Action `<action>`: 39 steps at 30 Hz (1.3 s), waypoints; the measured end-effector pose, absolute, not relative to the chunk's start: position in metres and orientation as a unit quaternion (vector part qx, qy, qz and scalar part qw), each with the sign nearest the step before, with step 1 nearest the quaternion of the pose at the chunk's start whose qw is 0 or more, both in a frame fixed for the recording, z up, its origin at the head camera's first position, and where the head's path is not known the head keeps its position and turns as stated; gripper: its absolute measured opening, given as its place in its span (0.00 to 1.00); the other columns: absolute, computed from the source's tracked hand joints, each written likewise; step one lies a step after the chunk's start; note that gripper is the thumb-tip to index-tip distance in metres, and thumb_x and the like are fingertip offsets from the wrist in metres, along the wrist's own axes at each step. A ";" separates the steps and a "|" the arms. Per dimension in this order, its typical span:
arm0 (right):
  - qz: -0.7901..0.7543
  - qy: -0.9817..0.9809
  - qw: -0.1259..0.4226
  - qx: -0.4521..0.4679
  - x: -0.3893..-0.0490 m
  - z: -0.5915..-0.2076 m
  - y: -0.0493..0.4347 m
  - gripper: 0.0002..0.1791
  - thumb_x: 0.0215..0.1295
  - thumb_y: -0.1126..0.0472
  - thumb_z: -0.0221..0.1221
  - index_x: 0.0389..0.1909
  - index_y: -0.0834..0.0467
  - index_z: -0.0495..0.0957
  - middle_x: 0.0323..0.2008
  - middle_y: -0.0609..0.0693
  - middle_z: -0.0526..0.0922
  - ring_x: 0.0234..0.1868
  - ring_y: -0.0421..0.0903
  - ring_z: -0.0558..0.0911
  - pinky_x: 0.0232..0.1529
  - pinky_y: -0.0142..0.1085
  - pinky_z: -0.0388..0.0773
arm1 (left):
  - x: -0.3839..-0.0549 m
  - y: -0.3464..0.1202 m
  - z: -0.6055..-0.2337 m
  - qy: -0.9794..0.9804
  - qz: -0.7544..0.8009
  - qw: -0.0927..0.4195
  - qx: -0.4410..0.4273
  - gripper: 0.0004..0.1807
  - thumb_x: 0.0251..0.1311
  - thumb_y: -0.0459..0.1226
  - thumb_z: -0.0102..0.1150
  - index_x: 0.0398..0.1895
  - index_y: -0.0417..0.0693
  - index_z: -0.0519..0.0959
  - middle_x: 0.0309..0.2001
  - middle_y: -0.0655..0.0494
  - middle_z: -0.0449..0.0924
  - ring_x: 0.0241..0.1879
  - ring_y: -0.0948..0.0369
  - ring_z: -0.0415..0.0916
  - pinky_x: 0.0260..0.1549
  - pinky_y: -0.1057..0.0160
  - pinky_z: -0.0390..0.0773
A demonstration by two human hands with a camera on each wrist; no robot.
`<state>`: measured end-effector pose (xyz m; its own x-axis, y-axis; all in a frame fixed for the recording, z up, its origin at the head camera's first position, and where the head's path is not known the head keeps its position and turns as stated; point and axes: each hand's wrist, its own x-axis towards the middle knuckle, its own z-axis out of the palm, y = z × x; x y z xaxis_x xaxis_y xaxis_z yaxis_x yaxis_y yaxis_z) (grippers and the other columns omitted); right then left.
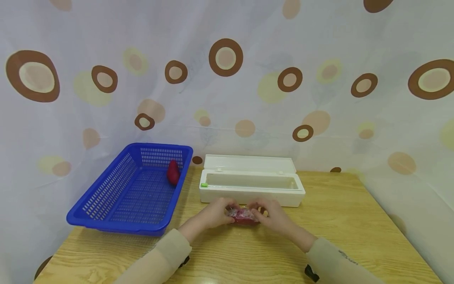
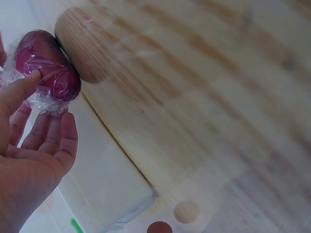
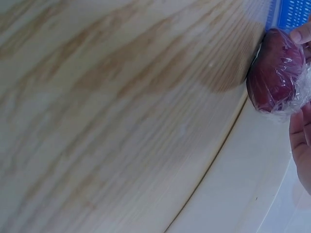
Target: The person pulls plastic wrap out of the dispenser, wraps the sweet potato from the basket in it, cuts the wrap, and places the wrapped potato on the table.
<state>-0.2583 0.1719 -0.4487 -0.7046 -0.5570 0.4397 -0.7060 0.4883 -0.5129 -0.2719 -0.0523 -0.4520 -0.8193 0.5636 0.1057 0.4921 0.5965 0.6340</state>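
Observation:
A red sweet potato wrapped in crinkled cling film lies on the wooden table at the centre of the head view. My left hand grips its left end, with the thumb pressed on the film and the other fingers behind. At the opposite end my right hand pinches the film and the sweet potato between thumb and fingers. In the right wrist view, bunched film gathers on the side facing the box, and only part of that hand shows.
Just behind the hands stands a long white cling film box, its lid raised, with a green slider at the left. A blue basket on the left holds another red sweet potato. A patterned curtain hangs behind the table.

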 end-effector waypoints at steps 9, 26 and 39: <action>0.246 -0.837 0.159 0.462 -0.262 -0.454 0.176 0.10 0.57 0.69 0.62 0.40 0.57 0.85 0.40 0.50 0.81 0.41 0.45 0.79 0.41 0.36 0.78 | -0.272 -0.052 -0.451 0.891 0.340 0.062 0.294 0.17 0.49 0.31 0.69 0.44 0.50 0.80 0.41 0.60 0.81 0.41 0.66 0.76 0.39 0.68 0.76; 0.291 -0.862 0.115 0.398 -0.267 -0.461 0.180 0.10 0.57 0.63 0.64 0.40 0.56 0.84 0.44 0.52 0.84 0.46 0.51 0.81 0.47 0.43 0.78 | -0.271 -0.056 -0.451 0.893 0.340 0.071 0.288 0.22 0.48 0.31 0.69 0.50 0.49 0.80 0.51 0.54 0.80 0.47 0.59 0.78 0.42 0.69 0.77; 0.292 -0.854 0.065 0.426 -0.269 -0.465 0.191 0.16 0.59 0.61 0.62 0.49 0.59 0.81 0.52 0.58 0.80 0.50 0.54 0.81 0.45 0.38 0.80 | -0.276 -0.057 -0.453 0.897 0.349 0.061 0.265 0.18 0.47 0.32 0.70 0.45 0.50 0.84 0.45 0.52 0.84 0.39 0.65 0.76 0.38 0.69 0.76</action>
<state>-0.2691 0.1913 -0.4648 -0.6288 -0.6896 0.3592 -0.7652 0.4667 -0.4434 -0.2756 -0.0569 -0.4528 -0.8520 0.5180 0.0762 0.4333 0.6158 0.6581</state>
